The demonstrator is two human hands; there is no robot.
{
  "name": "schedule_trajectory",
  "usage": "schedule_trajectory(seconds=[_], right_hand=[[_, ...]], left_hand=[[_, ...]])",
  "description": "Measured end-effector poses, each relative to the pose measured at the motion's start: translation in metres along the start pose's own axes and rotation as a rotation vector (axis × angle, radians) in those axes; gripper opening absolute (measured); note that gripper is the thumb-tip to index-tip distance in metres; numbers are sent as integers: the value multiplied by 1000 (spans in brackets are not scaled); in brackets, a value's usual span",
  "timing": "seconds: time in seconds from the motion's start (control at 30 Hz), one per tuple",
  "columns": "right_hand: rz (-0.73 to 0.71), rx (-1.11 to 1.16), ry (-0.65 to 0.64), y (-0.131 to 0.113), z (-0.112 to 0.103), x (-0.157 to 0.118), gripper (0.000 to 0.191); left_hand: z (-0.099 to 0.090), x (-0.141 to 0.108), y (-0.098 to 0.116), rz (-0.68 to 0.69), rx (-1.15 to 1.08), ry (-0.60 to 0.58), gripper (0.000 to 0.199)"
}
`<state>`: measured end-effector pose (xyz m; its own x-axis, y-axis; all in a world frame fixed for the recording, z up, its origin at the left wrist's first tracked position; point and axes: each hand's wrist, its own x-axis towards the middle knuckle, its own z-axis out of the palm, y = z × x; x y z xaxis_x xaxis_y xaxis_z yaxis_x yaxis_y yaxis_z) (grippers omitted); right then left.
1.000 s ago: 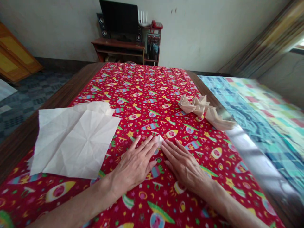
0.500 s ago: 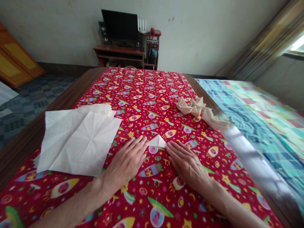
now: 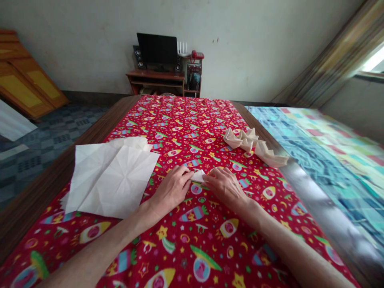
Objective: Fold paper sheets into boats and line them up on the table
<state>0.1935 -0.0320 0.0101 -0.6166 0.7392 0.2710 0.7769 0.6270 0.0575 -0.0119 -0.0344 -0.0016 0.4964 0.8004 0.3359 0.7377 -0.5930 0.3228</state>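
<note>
A small folded piece of white paper [image 3: 198, 175] lies on the red patterned cloth, between my two hands. My left hand [image 3: 174, 185] pinches its left end, fingers bent and thumb against it. On the other side, the fingers of my right hand [image 3: 225, 184] close on the right end. Both ends of the paper are covered by fingers. Left of my hands rest creased white paper sheets [image 3: 120, 180], overlapping one another. Several folded paper pieces [image 3: 247, 139], cream and pointed, sit in a row beyond my right hand.
The red cloth [image 3: 186, 248] covers a dark wooden table [image 3: 90, 136]. A bed with a checked cover [image 3: 312, 148] adjoins its right side. Past the far edge, a desk [image 3: 156, 76] carries a monitor [image 3: 157, 50]. A wooden cabinet [image 3: 30, 80] stands at the far left.
My hands have gone from flat, outstretched fingers beside the folded paper to bent fingers gripping its ends, and sit closer together. The camera view has tilted up slightly.
</note>
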Motion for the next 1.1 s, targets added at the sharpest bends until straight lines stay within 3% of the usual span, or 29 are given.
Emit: schedule_trajectory(seconds=[0.33, 0.47, 0.57, 0.8, 0.93, 1.1], right_hand=[[5, -166, 125, -16, 0, 8, 11], [101, -76, 160, -16, 2, 11, 16], [172, 66, 220, -12, 8, 14, 21], [214, 246, 256, -14, 9, 13, 19], [236, 370, 271, -16, 9, 13, 18], [404, 453, 274, -17, 12, 14, 20]], left_hand=[[2, 5, 4, -66, -170, 71, 28], [11, 13, 5, -182, -321, 251, 56], [19, 19, 8, -251, -429, 262, 69], [27, 27, 17, -130, -207, 300, 41], [26, 31, 17, -151, -182, 278, 32], [22, 34, 15, -142, -235, 231, 32]])
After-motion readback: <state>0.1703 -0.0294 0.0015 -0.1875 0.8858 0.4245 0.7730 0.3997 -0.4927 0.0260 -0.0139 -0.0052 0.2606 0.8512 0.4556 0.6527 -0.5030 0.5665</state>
